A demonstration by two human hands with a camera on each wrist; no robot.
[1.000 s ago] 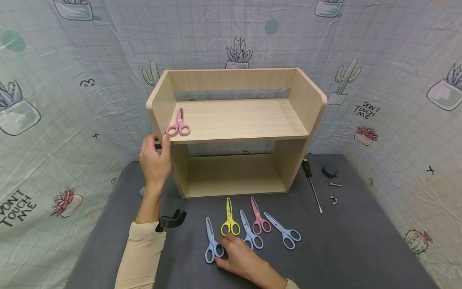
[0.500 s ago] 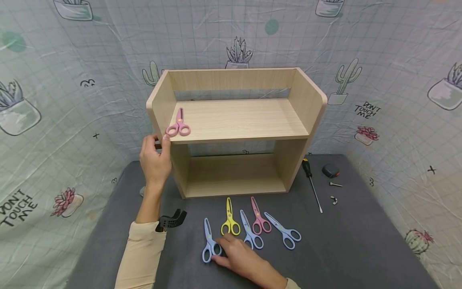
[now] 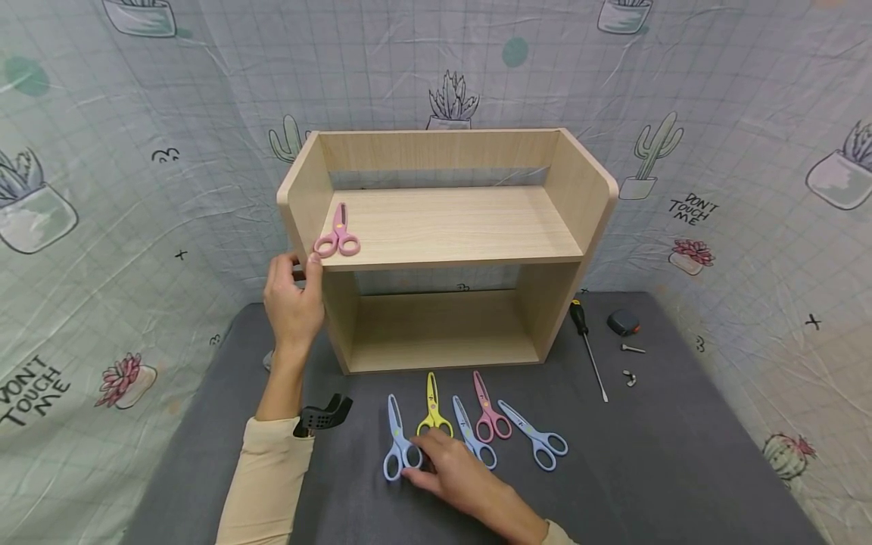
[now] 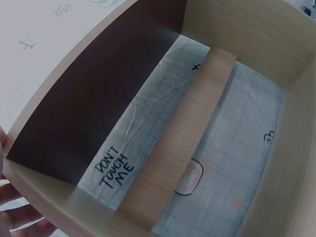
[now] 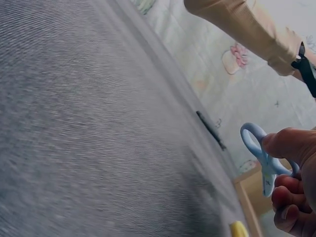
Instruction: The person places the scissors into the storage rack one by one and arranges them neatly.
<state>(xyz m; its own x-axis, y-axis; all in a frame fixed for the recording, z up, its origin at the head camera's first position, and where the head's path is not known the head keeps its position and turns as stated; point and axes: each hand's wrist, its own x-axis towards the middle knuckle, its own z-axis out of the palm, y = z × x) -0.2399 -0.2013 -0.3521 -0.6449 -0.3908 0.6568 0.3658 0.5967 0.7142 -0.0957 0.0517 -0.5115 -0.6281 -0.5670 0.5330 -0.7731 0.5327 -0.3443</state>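
My left hand [image 3: 293,306] grips the left side panel of a light wooden shelf unit [image 3: 443,219], thumb at the front edge of its upper board. My right hand [image 3: 458,473] pinches light blue scissors [image 3: 397,433] by one handle loop, blades pointing toward the shelf. In the right wrist view, thumb and fingers close on the blue scissors' loop [image 5: 253,129]. Pink scissors [image 3: 340,228] lie at the left of the upper board. On the table, yellow scissors [image 3: 432,405], their handles partly behind my right hand, lie beside more blue scissors [image 3: 465,420].
Right of these lie pink scissors [image 3: 485,401] and another blue pair [image 3: 534,433]. A screwdriver [image 3: 580,322], a tape measure [image 3: 623,322], a bolt [image 3: 633,348] and a small metal piece [image 3: 630,378] are at the right. A printed cloth [image 3: 225,91] hangs behind.
My right hand has shifted the blue scissors slightly left, then forward toward the shelf, overlapping more of the yellow scissors' handles. The left hand stays put.
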